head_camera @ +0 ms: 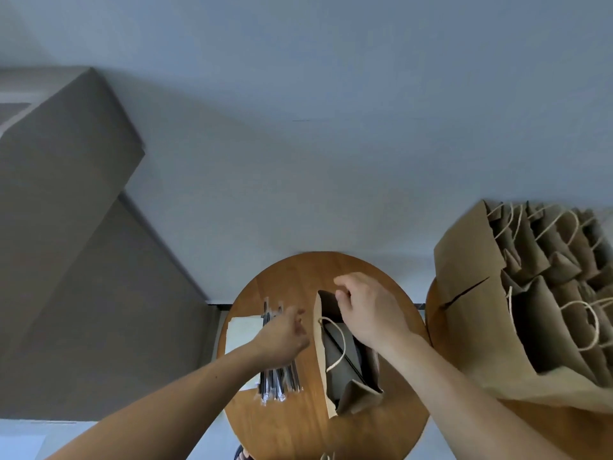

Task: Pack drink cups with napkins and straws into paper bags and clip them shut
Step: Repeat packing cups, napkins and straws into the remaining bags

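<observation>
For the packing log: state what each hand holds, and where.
Right hand pinches the paper bag at its far top rim. Left hand is above the straws; whether it grips one cannot be told.

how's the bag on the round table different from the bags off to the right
The single bag stands alone on the round table with its mouth open. The bunched bags are packed tight together on the neighbouring surface. The right hand grips the single bag's far rim with curled fingers, while nothing touches the bunched bags. Both are brown paper with twine handles.
</observation>
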Available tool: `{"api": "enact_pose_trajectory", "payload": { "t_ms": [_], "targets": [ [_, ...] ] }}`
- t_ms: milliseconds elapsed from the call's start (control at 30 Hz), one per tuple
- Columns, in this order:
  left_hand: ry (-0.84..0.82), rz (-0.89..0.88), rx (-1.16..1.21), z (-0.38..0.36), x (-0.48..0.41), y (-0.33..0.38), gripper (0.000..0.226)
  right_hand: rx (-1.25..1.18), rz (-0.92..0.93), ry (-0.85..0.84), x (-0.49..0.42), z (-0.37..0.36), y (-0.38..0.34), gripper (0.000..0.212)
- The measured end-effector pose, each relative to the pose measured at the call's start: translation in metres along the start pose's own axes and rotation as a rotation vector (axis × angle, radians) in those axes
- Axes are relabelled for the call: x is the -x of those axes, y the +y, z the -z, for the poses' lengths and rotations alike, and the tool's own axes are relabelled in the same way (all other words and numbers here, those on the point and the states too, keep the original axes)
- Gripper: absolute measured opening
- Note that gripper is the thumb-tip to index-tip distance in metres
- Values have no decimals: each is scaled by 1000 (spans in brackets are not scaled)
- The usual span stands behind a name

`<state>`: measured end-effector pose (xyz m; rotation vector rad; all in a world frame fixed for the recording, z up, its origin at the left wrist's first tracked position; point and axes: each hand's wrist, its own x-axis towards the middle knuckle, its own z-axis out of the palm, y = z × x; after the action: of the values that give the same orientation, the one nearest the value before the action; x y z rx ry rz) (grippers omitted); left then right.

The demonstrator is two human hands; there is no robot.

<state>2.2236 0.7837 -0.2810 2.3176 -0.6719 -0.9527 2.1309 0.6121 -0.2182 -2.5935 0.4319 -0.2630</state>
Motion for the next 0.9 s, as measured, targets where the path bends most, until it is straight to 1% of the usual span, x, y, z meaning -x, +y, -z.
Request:
{"api": "enact_pose_trajectory", "payload": {
  "t_ms": [33,67,100,133,167,200,267,333,400,467,500,533,600,633,733,833,900],
  "targets": [
    [-25,17,-36,-2,0,-4,56,-16,39,125,2,12,3,25],
    [-70,36,-60,-5,0,-7,58,-32,34,216,4,20,10,23],
    [-136,58,-60,-8,2,-9,63,-64,-18,257,7,25,19,24],
    [-215,81,-48,-12,5,-11,70,-116,-111,242,10,26,30,26],
    [-297,94,-46,-17,8,-13,77,-170,-228,170,15,23,41,29],
    [-373,94,-70,-21,11,-13,84,-204,-347,54,22,17,51,33],
    [-495,83,-139,-30,17,-11,99,-273,-516,-193,41,-2,66,35],
    [-573,90,-121,-38,20,-6,110,-368,-601,-366,60,-24,71,35],
    [-611,134,-17,-47,21,0,116,-440,-649,-498,74,-40,68,31],
    [-606,189,104,-55,23,9,114,-569,-724,-576,81,-49,63,33],
    [-606,209,175,-58,24,12,108,-624,-743,-588,83,-52,60,37],
    [-608,219,250,-62,23,16,99,-650,-737,-593,84,-54,58,40],
    [-572,227,364,-67,22,25,80,-645,-668,-612,85,-56,55,43],
    [-531,231,386,-68,22,29,78,-652,-639,-618,85,-56,54,42],
    [-446,222,345,-72,21,39,77,-691,-629,-629,84,-53,56,43],
    [-375,261,312,-76,16,42,60,-644,-571,-673,83,-49,61,48],
    [-248,280,227,-78,10,43,45,-610,-509,-695,84,-47,62,49]
  ]
}}
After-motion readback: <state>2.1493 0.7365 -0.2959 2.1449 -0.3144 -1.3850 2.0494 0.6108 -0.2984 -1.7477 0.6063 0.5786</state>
